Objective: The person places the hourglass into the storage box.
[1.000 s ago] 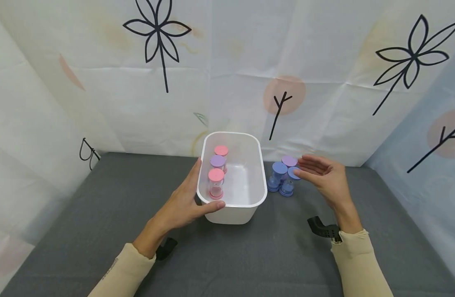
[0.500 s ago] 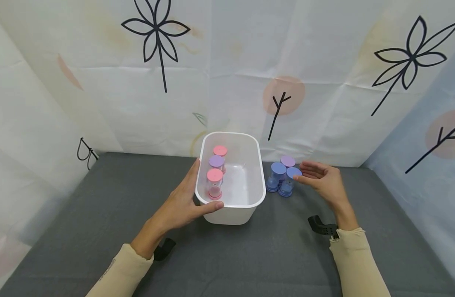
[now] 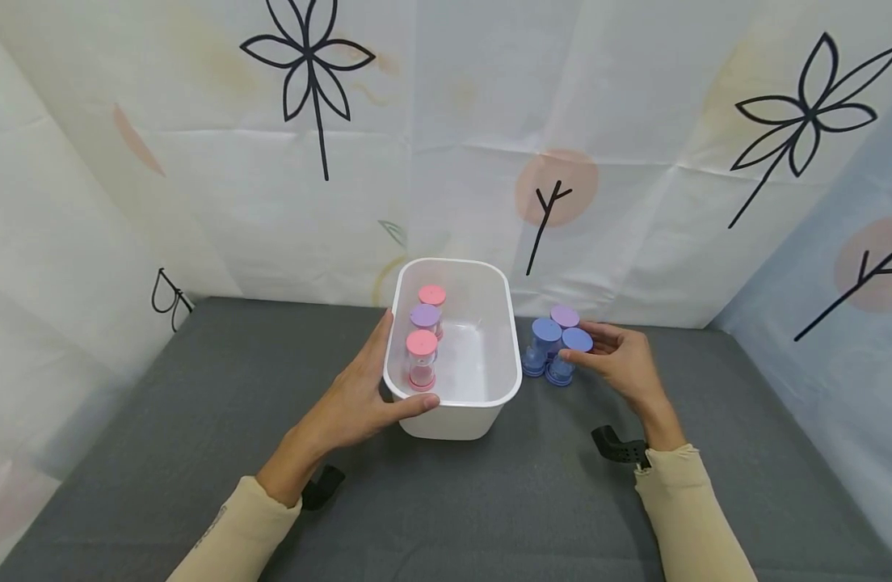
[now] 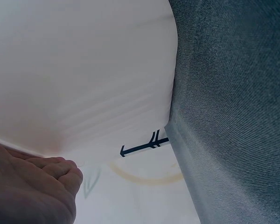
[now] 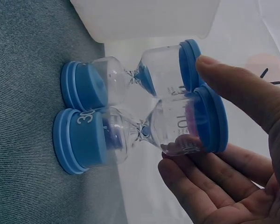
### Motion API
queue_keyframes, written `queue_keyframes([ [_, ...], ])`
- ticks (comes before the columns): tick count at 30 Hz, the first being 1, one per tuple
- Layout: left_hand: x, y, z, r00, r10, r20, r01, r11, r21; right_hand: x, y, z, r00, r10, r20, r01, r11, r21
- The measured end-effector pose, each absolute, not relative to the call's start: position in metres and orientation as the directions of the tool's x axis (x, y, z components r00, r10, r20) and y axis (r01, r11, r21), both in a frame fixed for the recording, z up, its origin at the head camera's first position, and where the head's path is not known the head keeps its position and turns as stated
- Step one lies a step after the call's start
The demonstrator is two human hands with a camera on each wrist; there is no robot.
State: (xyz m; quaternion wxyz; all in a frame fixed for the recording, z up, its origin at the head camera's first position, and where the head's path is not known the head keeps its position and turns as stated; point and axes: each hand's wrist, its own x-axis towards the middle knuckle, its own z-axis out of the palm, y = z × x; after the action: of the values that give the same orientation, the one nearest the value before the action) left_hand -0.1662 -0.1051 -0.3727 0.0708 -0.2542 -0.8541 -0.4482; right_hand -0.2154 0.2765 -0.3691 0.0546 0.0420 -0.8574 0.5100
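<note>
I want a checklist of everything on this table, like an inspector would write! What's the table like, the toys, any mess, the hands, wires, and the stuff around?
Surface: grey fabric-covered table.
Job's things: white plastic bin holding three upright sand timers, pink, purple, pink. Beside the bin stand two blue sand timers and one purple sand timer.
Clutter: nothing seen.
Hands: left hand grips the bin's near left corner; right hand has its fingers around the nearer blue timer, contact unclear.
Cables: nothing seen; black wrist mounts only.
Surroundings: white cloth backdrop printed with black flowers and pink spots.
</note>
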Motion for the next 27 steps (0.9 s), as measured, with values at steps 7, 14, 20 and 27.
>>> queue_keyframes([
  [7,-0.166,-0.106,-0.372,-0.865,0.368,0.341,0.490,0.477,0.729,-0.215,0.277,-0.370,-0.991,-0.027,0.131,-0.127,0.493,-0.861],
  [14,-0.167,-0.105,-0.373,-0.863,0.370,0.344,0.492,0.463,0.737,-0.215,0.277,-0.370,-0.992,-0.023,0.124,-0.120,0.482,-0.868],
  [20,-0.166,-0.105,-0.372,-0.865,0.370,0.339,0.487,0.455,0.746,-0.213,0.276,-0.366,-0.993,-0.021,0.116,-0.111,0.493,-0.863],
  [27,-0.166,-0.106,-0.372,-0.868,0.370,0.333,0.484,0.474,0.736,-0.206,0.275,-0.349,-0.990,-0.024,0.142,-0.135,0.501,-0.855],
])
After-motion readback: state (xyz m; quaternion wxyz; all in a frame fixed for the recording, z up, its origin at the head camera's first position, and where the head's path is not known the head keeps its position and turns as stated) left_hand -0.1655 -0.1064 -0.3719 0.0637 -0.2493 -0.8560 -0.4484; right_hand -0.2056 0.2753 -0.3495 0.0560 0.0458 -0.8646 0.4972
